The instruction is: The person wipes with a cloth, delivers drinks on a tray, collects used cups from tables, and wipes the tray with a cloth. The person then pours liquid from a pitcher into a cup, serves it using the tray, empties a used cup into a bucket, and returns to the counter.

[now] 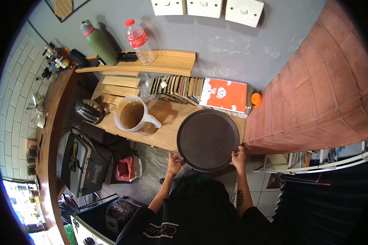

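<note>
A round dark tray (208, 141) lies over the right part of the wooden table (167, 141), its near edge reaching past the table's front. My left hand (175, 164) grips the tray's rim at the lower left. On the lower right of the rim, my right hand (238, 157) has its fingers closed round the edge. Left of the tray stands a clear plastic jug (131, 114) with brown liquid, its handle turned towards the tray. Behind the tray, a red and white notebook (224, 94) rests on a row of books (178, 87).
A wooden shelf (171, 62) holds a green bottle (101, 44) and a plastic bottle (140, 43). A black kettle (89, 111) is left of the jug. The brick wall (310, 90) borders the right side. An orange object (256, 99) sits beside the books.
</note>
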A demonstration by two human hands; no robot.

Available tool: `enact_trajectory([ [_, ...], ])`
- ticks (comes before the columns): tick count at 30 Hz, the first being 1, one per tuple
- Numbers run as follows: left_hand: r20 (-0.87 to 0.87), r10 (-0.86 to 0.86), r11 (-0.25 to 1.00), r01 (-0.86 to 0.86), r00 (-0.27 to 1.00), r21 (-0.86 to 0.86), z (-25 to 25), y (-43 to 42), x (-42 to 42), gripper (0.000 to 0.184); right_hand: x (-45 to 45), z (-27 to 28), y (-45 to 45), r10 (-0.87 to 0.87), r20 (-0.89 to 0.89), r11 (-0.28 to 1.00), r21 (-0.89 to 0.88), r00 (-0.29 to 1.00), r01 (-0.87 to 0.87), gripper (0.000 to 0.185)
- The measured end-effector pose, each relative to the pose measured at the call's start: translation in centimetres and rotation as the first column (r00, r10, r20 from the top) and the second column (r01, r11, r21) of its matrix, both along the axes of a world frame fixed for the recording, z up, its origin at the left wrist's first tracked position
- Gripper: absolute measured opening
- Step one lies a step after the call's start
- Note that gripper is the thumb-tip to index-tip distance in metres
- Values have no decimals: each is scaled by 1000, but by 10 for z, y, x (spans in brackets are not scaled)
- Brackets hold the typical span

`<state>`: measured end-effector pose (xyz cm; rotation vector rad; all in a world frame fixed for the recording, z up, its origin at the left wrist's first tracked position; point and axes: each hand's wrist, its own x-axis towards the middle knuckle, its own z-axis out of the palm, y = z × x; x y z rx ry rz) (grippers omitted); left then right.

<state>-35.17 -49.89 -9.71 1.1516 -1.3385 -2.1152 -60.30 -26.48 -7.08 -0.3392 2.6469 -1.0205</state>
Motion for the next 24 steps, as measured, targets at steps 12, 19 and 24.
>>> enact_trajectory([
  [12, 214, -130, 987, 107, 968, 119, 53, 37, -13, 53, -30, -1, 7, -15, -6, 996, 84, 1000, 16, 24],
  [19, 256, -125, 992, 113, 959, 60, 77, 17, 1, 27, -28, -15, 9, 2, -58, 1000, 16, 998, -1, 23],
  [24, 107, -64, 983, 82, 992, -164, 136, 24, 40, 24, -15, -56, 2, 44, 220, 983, -186, 974, -2, 39],
])
